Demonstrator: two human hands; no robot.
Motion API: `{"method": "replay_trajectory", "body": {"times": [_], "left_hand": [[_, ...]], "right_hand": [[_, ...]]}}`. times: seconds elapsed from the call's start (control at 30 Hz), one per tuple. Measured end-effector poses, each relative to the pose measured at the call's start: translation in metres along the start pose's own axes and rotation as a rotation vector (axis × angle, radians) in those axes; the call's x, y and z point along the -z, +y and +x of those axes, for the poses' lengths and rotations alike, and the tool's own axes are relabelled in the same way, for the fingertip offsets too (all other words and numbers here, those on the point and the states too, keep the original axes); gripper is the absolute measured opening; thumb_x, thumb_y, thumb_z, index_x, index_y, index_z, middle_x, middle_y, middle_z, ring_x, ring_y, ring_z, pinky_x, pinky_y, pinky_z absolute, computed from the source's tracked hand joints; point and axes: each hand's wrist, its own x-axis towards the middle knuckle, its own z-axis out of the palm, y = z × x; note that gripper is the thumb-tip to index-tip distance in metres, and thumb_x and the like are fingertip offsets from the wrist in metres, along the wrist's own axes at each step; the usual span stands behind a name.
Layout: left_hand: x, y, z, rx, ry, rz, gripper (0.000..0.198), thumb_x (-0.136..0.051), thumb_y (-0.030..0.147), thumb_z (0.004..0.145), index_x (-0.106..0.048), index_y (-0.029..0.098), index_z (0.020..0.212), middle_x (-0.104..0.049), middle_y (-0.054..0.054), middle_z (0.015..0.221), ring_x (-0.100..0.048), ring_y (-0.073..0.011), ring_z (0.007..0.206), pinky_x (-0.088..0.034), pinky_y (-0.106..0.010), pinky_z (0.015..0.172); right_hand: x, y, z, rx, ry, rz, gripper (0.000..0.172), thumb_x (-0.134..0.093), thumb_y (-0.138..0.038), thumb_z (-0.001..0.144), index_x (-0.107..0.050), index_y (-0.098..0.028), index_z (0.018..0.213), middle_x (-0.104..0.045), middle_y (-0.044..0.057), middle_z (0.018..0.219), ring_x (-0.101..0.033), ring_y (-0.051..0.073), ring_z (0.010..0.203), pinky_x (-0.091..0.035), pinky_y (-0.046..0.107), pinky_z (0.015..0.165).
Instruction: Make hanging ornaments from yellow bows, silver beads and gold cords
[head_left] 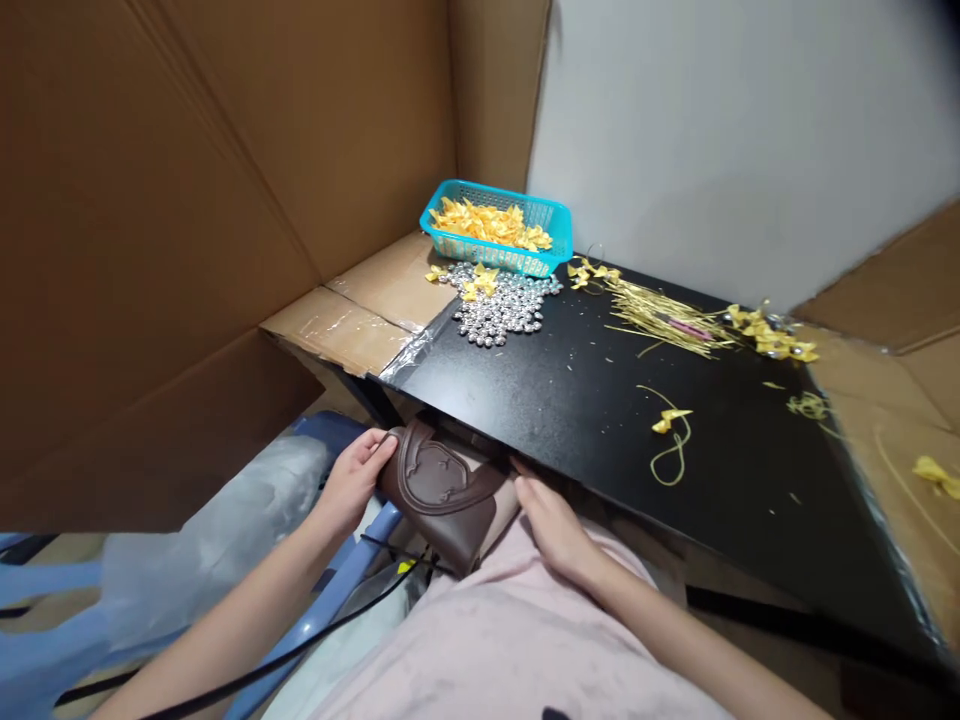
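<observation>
1. Left hand (pixel 358 482) has thumb and fingers pinched on the left edge of a dark brown embossed flap bag (pixel 442 490). Right hand (pixel 551 525) is at the bag's other side, but its fingertips are partly hidden, so can't tell if it's gripping or just touching.
2. The bag sits between both hands, over the lap of a pale pink top (pixel 540 640), right at the near edge of the black tabletop (pixel 555 410).
3. Straight beyond the grip: a pile of silver beads (pixel 499 315), then a turquoise plastic basket (pixel 562 235) with yellow ribbon flowers (pixel 487 222) in it.
4. Off to the right of the grip: one loose yellow bow (pixel 670 421) on a looped cord, and behind it a bunch of gold stems (pixel 660 320). Little scraps dot the black surface.
5. Room-wise, brown cardboard (pixel 187 180) walls in the left side, with a whitish panel (pixel 720 140) at the back.
6. Below and left of the grip: crumpled clear plastic (pixel 285 480) and blue plastic framing (pixel 52 600).
</observation>
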Motion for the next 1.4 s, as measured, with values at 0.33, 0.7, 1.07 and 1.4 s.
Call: {"method": "replay_trajectory", "body": {"times": [0.33, 0.7, 1.07, 1.4], "left_hand": [[-0.003, -0.01, -0.027, -0.037, 0.145, -0.038, 0.051, -0.081, 0.057, 0.057, -0.053, 0.018, 0.074, -0.059, 0.006, 0.059, -0.051, -0.0105, 0.053, -0.042, -0.02, 0.054], [0.037, -0.027, -0.025, 0.059, -0.158, 0.149, 0.032, -0.063, 0.049, 0.076, -0.057, 0.02, 0.087, -0.068, -0.002, 0.081, -0.063, -0.018, 0.074, -0.049, -0.029, 0.071], [0.143, -0.098, -0.019, 0.408, -0.419, 0.611, 0.04, -0.07, 0.026, 0.082, -0.06, 0.016, 0.119, -0.063, -0.009, 0.119, -0.062, -0.0256, 0.102, -0.051, -0.047, 0.09], [0.131, -0.122, 0.021, 0.396, -0.225, 0.574, 0.033, -0.059, 0.033, 0.093, -0.058, 0.015, 0.121, -0.062, -0.01, 0.119, -0.064, -0.0224, 0.099, -0.056, -0.043, 0.083]], "right_hand": [[-0.036, -0.014, -0.01, 0.043, 0.07, -0.235, 0.094, -0.082, -0.04, 0.058, -0.044, -0.018, 0.141, -0.049, 0.015, 0.142, -0.039, 0.032, 0.136, -0.03, 0.045, 0.113], [-0.054, -0.017, 0.001, -0.136, 0.121, 0.424, 0.074, -0.082, -0.026, 0.048, -0.049, -0.017, 0.114, -0.071, 0.007, 0.099, -0.069, 0.022, 0.088, -0.055, 0.033, 0.079], [-0.068, -0.009, 0.022, -0.143, 0.106, 0.434, 0.038, -0.082, -0.029, 0.053, -0.071, -0.014, 0.087, -0.073, 0.005, 0.084, -0.065, 0.015, 0.068, -0.048, 0.023, 0.057], [-0.111, -0.012, 0.079, -0.186, 0.193, 0.338, 0.015, -0.069, -0.02, 0.085, -0.06, -0.012, 0.076, -0.056, -0.006, 0.064, -0.05, 0.005, 0.049, -0.042, 0.017, 0.046]]}}
